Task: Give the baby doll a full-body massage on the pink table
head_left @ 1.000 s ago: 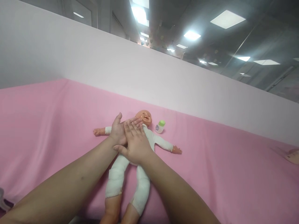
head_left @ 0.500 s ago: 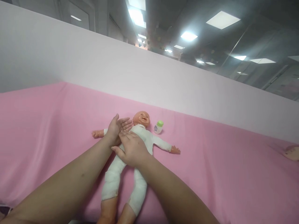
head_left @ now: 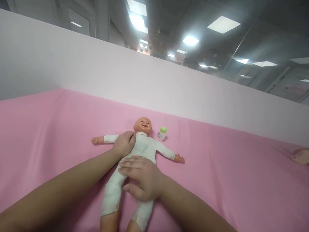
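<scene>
A baby doll [head_left: 145, 146] with a white cloth body lies on its back, head away from me and arms spread. My left hand [head_left: 125, 144] is back-up at the doll's shoulder on the left, its fingers curled round there and partly hidden. Across the doll's lower belly and hip lies my right hand [head_left: 146, 177], palm down, with fingers stretched out and thumb apart. Beside the doll's head on the right is a small clear bottle [head_left: 161, 134] with a green cap.
A pink sheet [head_left: 205, 167] covers the surface under the doll. Behind it runs a low white wall [head_left: 120, 77] with glass above, showing ceiling lights. A skin-coloured object [head_left: 301, 157], cut off by the frame, is at the far right edge.
My left hand has turned from palm up to back up and curled at the doll's shoulder. My right hand has moved away from it, down to the doll's lower belly.
</scene>
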### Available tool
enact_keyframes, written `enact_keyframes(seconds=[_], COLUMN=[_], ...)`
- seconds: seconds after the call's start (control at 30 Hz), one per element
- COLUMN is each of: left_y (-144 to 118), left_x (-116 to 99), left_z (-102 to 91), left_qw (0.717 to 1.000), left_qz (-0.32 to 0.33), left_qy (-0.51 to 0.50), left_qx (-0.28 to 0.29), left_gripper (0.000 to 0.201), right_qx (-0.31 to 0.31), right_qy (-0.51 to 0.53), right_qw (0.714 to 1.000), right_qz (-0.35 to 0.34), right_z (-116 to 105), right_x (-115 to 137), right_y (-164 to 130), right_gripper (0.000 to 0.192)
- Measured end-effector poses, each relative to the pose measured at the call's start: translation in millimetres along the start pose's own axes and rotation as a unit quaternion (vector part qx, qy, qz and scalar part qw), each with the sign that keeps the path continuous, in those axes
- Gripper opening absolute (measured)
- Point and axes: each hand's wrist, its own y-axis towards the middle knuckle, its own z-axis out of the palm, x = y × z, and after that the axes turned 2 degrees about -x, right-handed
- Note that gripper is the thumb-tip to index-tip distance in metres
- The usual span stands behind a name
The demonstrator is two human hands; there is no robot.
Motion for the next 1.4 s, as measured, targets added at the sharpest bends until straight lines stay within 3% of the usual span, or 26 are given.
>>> enact_keyframes(seconds=[0.1, 0.17, 0.27, 0.33, 0.47, 0.6, 0.7, 0.83, 0.93, 1.03, 1.2, 1.4], left_y=[3.0, 5.4, 7.7, 8.5, 8.3, -1.7, -21.4, -51.0, -58.8, -50.2, -24.1, -6.4], left_x=[1.8, 3.6, 6.6, 8.2, 5.2, -16.2, -42.5, -70.2, -73.8, -64.6, -40.4, -17.7], left_z=[-6.3, -11.3, -16.1, -16.9, -17.8, -24.0, -25.7, -15.8, -7.1, -6.1, -16.8, -26.3], left_qw=[0.990, 0.957, 0.906, 0.894, 0.896, 0.905, 0.907, 0.870, 0.843, 0.843, 0.863, 0.909], left_qz=[0.038, 0.083, 0.125, 0.132, 0.134, 0.173, 0.235, 0.313, 0.334, 0.320, 0.218, 0.131], left_qy=[0.130, 0.268, 0.391, 0.414, 0.411, 0.367, 0.283, 0.155, 0.129, 0.177, 0.298, 0.322], left_qx=[0.032, 0.071, 0.103, 0.106, 0.103, 0.126, 0.203, 0.349, 0.402, 0.394, 0.346, 0.230], left_gripper=[0.014, 0.024, 0.034, 0.037, 0.038, 0.034, 0.028, 0.027, 0.030, 0.040, 0.059, 0.070], right_qx=[0.075, 0.100, 0.096, 0.073, -0.002, 0.001, 0.010, 0.015, 0.015, 0.013, 0.009, 0.006], right_qy=[-0.016, -0.040, -0.070, -0.071, -0.062, -0.085, -0.103, -0.130, -0.138, -0.131, -0.112, -0.115], right_qw=[0.996, 0.989, 0.971, 0.960, 0.932, 0.898, 0.889, 0.883, 0.883, 0.889, 0.894, 0.900], right_qz=[0.044, 0.105, 0.208, 0.260, 0.357, 0.431, 0.447, 0.451, 0.448, 0.439, 0.434, 0.420], right_z=[-11.1, -19.9, -30.6, -34.8, -39.6, -41.5, -39.3, -35.8, -35.8, -36.8, -38.7, -38.0], right_x=[-5.8, -17.2, -40.9, -55.9, -74.0, -79.7, -82.5, -86.8, -88.6, -88.1, -84.3, -83.2], right_y=[2.2, 2.9, -0.8, -5.5, -13.1, -15.2, -15.2, -15.8, -16.7, -17.3, -17.4, -16.5], right_gripper=[0.067, 0.074, 0.070, 0.068, 0.054, 0.045, 0.042, 0.042, 0.041, 0.039, 0.039, 0.040])
